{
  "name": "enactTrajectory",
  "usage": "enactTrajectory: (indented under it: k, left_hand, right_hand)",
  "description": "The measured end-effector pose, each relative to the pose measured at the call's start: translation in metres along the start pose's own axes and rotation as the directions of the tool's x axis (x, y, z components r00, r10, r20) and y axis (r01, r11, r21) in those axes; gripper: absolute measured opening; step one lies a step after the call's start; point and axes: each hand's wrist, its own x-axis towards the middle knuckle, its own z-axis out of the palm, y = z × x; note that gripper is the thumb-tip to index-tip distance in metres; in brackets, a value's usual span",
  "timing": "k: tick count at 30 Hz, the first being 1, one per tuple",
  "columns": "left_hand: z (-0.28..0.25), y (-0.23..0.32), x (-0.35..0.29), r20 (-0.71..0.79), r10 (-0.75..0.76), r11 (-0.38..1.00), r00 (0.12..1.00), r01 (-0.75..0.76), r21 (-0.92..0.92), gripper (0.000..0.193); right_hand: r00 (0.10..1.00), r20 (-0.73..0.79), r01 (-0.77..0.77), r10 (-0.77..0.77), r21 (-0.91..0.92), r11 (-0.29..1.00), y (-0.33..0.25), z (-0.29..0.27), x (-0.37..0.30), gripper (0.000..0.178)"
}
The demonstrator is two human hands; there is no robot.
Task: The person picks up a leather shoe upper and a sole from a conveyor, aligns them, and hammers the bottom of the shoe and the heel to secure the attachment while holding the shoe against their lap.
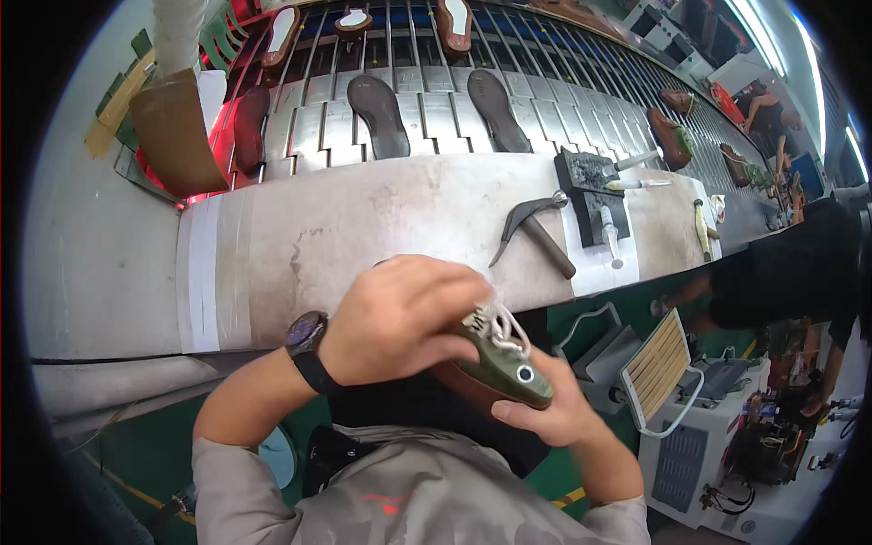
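Observation:
A green shoe (495,371) with white laces (500,327) and a brown sole is held in front of my body, above my lap. My right hand (554,404) grips its right end from below and beside, thumb along the sole edge. My left hand (409,313), with a dark watch on the wrist, is closed over the shoe's other end, next to the laces. Its fingers hide that end and are slightly blurred. On the bench beyond lies a claw hammer (545,245), nearest to the laces.
Past the pale bench (363,209) runs a metal roller conveyor (318,118) bearing several soles and shoes. Right of the hammer sits a black block (595,204) with syringes on and beside it. A machine (681,463) stands at right, near another person in dark clothes (790,272).

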Motion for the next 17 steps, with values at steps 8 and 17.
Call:
enactTrajectory:
  k: [8, 17]
  left_hand:
    - [-0.020, -0.018, -0.092, -0.342, -0.541, 0.798, 0.768, 0.597, 0.078, 0.033]
    - [-0.022, -0.032, -0.109, -0.237, -0.412, 0.815, 0.880, 0.472, 0.337, 0.029]
  right_hand:
    - [0.953, -0.283, 0.102, 0.109, 0.636, 0.765, -0.021, -0.011, 0.064, 0.053]
    - [0.619, -0.778, 0.092, 0.112, 0.213, 0.973, -0.073, -0.154, 0.325, 0.053]
